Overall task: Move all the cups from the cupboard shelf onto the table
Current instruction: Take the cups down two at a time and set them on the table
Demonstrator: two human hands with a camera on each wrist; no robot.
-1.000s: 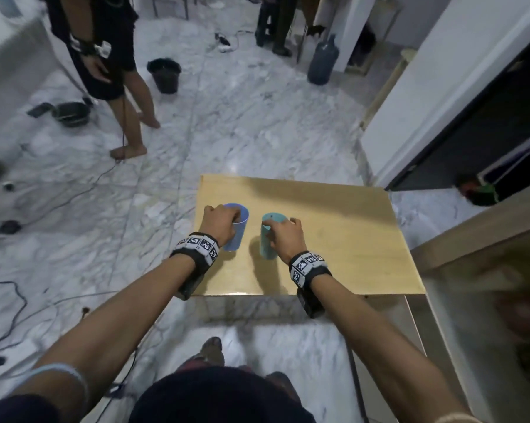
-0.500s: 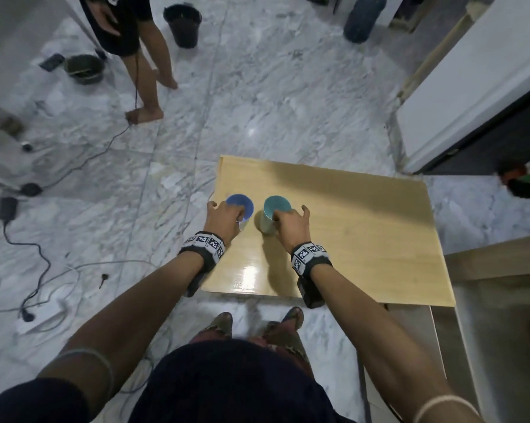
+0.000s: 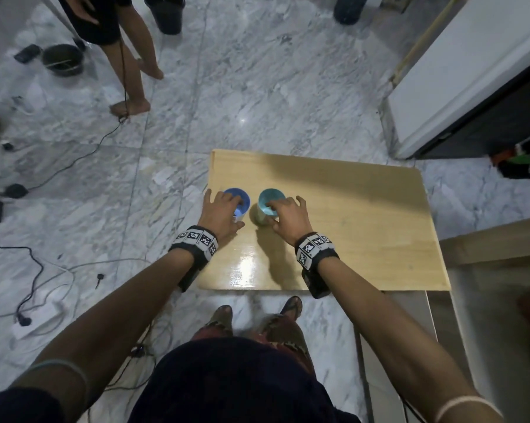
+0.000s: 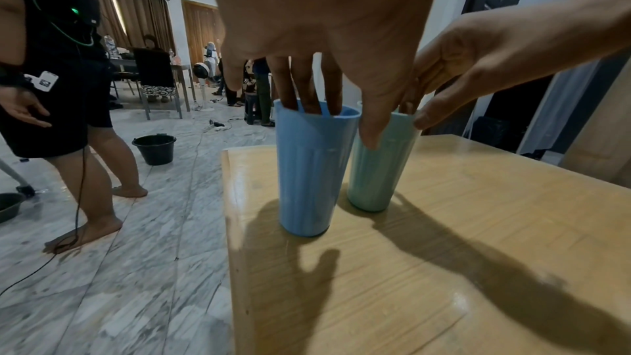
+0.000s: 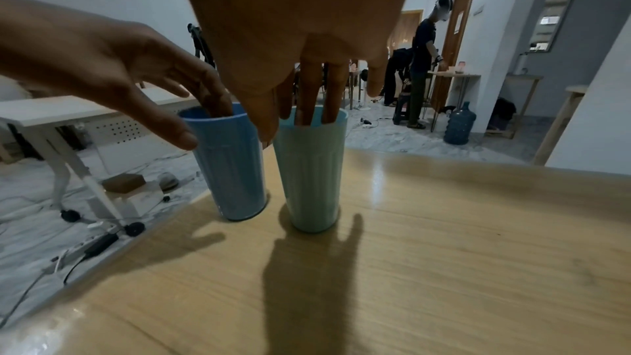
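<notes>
Left hand: your left hand (image 3: 222, 210) reaches down over the blue cup (image 4: 312, 172), three fingers (image 4: 309, 85) dipped straight inside its mouth and the thumb hanging down outside the wall; the fingers look loose and straight, not clamped on the rim.
Right hand: your right hand (image 3: 289, 213) does the same at the green cup (image 5: 310, 169), fingers (image 5: 315, 88) straight down inside the rim, thumb outside at the near wall, little finger spread clear to the right.
Blue cup: upright on the table (image 3: 364, 233), just inside the table's left edge, about midway between the far and near edges.
Green cup: upright just right of the blue cup; from the wrist views I cannot tell whether the two walls touch, though the head view shows a narrow gap at the rims.
Table: pale wood, glossy, with a glare spot near the near edge and both hands' shadows falling toward you.
Floor: grey marble tiles with cables (image 3: 44, 270) trailing on the left, a black bucket (image 4: 155, 149) beyond the far-left corner.
Bystander: another person's bare legs (image 3: 135, 65) stand on the floor, well apart from the table's far-left corner.
</notes>
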